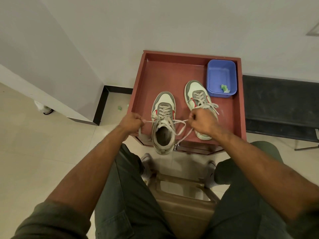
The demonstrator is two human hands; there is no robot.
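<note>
Two grey, white and red sneakers sit on a reddish-brown table top [172, 75]. The near sneaker [164, 121] hangs its heel over the table's front edge. Its pale laces [181, 128] stretch out to both sides. My left hand [133, 123] grips the left lace end, pulled out to the left of the shoe. My right hand [203, 121] pinches the right lace end and covers part of the second sneaker [196, 97], which lies behind it with its laces loose.
A blue plastic tub [221, 78] with a green scrap inside stands at the table's back right corner. A dark bench [279, 104] is to the right. My knees and a stool [181, 192] are below, on a beige tiled floor.
</note>
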